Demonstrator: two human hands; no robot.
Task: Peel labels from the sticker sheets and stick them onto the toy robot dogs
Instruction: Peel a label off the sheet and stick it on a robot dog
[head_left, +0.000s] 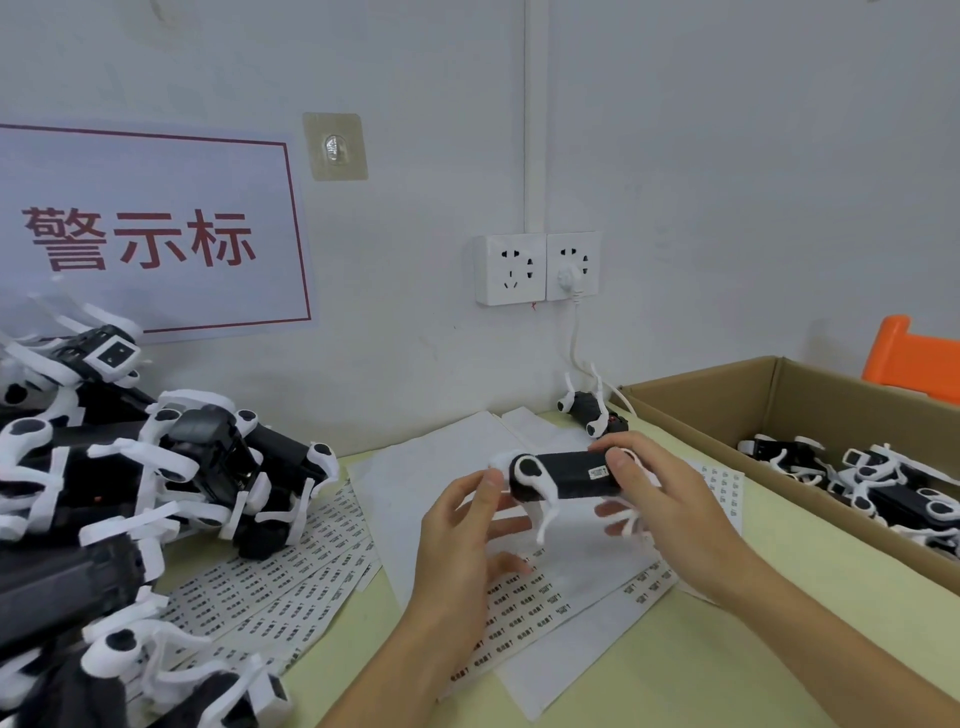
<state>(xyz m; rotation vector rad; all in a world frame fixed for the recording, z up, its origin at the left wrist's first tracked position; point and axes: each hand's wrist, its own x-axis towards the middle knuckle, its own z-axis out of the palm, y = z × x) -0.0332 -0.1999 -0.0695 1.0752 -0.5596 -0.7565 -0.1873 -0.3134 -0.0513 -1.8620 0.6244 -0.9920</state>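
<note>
- Hands hold one dog above the sheets: left hand grips its rear, right hand its front.
- Label sits on its side.

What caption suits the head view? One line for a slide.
Both hands, left hand and right hand, hold a labelled toy robot dog above sticker sheets.

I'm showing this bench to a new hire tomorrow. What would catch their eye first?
Probably the two hands in the middle, left hand and right hand, gripping one black-and-white toy robot dog with a small label on its body. Next, the heap of toy dogs on the left, the red-lettered wall sign behind it, and the cardboard box of dogs on the right.
</note>
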